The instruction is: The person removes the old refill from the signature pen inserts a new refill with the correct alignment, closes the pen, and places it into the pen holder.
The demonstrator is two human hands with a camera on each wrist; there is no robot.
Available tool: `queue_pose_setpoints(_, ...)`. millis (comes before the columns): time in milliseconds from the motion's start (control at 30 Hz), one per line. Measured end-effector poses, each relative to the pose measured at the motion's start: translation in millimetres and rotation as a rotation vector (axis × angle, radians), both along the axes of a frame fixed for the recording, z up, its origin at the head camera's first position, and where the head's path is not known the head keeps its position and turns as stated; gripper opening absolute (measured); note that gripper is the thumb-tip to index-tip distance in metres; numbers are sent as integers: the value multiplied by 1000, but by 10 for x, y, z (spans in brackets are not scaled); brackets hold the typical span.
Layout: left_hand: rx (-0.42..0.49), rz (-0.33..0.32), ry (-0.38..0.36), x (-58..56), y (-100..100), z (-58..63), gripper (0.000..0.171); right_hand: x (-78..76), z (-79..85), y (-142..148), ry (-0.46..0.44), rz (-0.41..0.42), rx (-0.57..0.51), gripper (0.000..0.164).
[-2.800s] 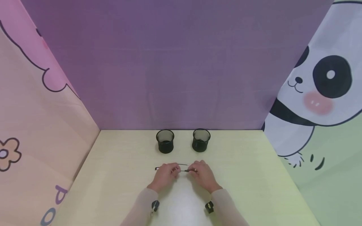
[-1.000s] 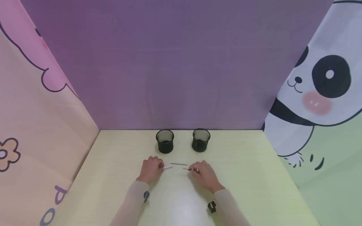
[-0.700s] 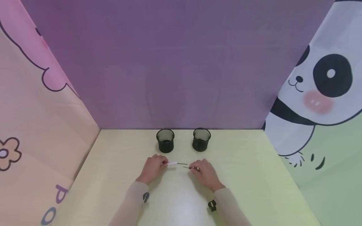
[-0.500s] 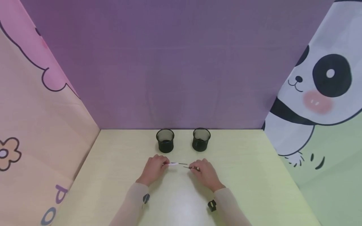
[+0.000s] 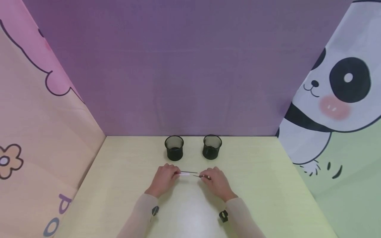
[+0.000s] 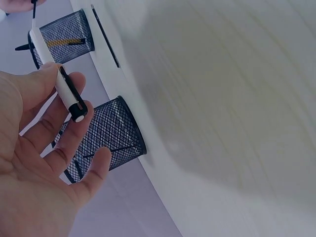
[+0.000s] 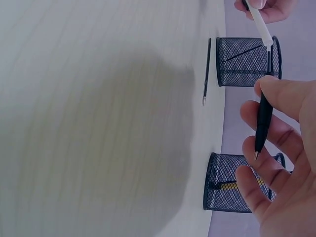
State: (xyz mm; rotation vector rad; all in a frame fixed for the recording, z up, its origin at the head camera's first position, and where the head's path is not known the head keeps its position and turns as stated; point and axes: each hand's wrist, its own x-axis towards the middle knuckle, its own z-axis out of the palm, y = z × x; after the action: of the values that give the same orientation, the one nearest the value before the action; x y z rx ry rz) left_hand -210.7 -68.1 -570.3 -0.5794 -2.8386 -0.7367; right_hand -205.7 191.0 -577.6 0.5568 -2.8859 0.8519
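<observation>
In the head view my left hand (image 5: 164, 179) pinches a white pen barrel (image 6: 59, 84) with a black clip, its open end pointing right. Thumb and fingertips of my right hand (image 5: 216, 181) hold the black front section of a pen (image 7: 263, 116), metal tip towards the palm. A thin dark refill (image 7: 269, 59) sticks out of its back, towards the barrel. In the head view a small gap shows between refill and barrel; the wrist views show them lined up end to end. Another pen refill (image 7: 206, 71) lies on the table just beyond the hands.
Two black mesh pen cups (image 5: 174, 148) stand upright at the back of the pale table (image 5: 119, 172); the right pen cup (image 5: 212, 147) sits a little apart. Thin sticks, one yellow and black, show through the mesh. A purple backdrop (image 5: 190, 82) rises behind.
My left hand has left the refill at the right hand, moved left and picked up the white barrel from the table. It has since carried the barrel right, towards the nearly still right hand.
</observation>
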Motion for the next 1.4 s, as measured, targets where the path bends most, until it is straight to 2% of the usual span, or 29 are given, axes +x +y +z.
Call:
queue_pose_setpoints(367,-46,-21,-27,8,120,-5,8,15,25,-40,101,59,25,11)
queue_pose_setpoints(800,-66,-60,-12,46,205,20,6,-1,31,-74,19,7,5,7)
queue_pose_setpoints(1000,-74,-53,-17,62,218,26,6,4,40,-80,17,12,-18,6)
queue_pose_setpoints(1400,-57,-91,-43,85,228,-2,5,22,39,-80,46,55,-10,6)
